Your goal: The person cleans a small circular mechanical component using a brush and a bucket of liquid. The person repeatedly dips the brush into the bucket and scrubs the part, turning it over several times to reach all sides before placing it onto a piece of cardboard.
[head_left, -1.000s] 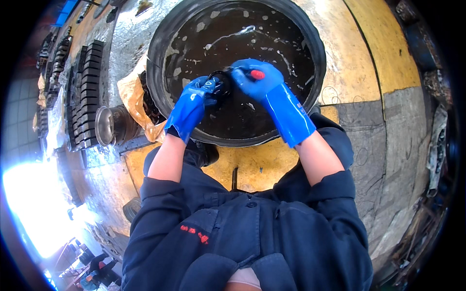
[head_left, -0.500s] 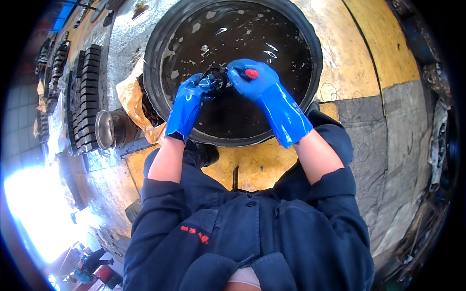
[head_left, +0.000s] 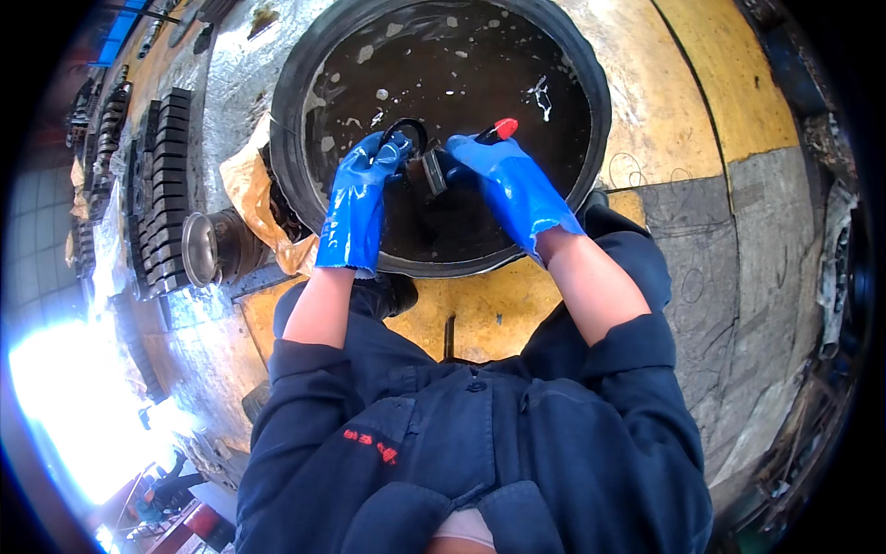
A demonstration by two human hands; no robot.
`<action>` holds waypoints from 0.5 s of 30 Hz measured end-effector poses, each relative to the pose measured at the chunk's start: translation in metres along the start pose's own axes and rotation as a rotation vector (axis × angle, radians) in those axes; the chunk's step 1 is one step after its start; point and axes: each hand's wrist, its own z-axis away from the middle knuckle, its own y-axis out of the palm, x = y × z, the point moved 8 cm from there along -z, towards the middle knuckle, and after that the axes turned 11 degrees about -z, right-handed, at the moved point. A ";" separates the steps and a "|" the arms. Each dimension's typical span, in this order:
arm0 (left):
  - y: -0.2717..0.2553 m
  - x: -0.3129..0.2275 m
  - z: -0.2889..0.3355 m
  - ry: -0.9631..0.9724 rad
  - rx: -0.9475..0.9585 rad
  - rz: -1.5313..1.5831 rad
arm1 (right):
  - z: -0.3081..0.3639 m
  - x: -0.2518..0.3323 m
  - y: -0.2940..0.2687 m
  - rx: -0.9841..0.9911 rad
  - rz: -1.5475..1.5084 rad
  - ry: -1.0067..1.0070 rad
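Observation:
Both my hands wear long blue rubber gloves and are over a round black tub (head_left: 598, 111) of dark liquid. My left hand (head_left: 371, 159) is closed on a black ring-shaped part (head_left: 412, 132), whose curved edge sticks up past the fingers. In my right hand (head_left: 487, 159) is a brush with a red-tipped handle (head_left: 503, 128). Its dark, blocky head (head_left: 434, 173) points down and left, close beside the ring part. Whether the head touches the ring I cannot tell.
Left of the tub lie a torn tan sack (head_left: 247, 185) with dark contents and a metal cylinder (head_left: 199, 249). Beyond them are rows of black ribbed parts (head_left: 168, 194). Grey mats (head_left: 692, 249) cover the floor at the right. Another person (head_left: 171, 489) is at the far lower left.
My right hand has turned and dropped slightly, so the brush head now shows between my hands and the red tip points up-right. The ring part has come into clearer view, tilted upward.

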 end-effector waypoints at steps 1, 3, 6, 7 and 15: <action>-0.003 -0.002 0.002 0.003 -0.026 -0.019 | 0.012 0.007 0.003 0.040 -0.049 -0.017; -0.003 -0.005 0.004 -0.038 -0.035 0.103 | 0.011 0.009 -0.001 0.000 0.018 -0.021; -0.001 -0.006 0.005 -0.075 -0.034 0.169 | -0.006 0.011 -0.011 -0.165 0.353 0.011; -0.003 -0.007 0.008 -0.078 -0.044 0.178 | 0.001 0.027 -0.006 -0.178 0.458 0.005; 0.006 -0.011 0.008 -0.066 0.034 0.159 | 0.021 0.043 0.049 0.090 0.625 -0.317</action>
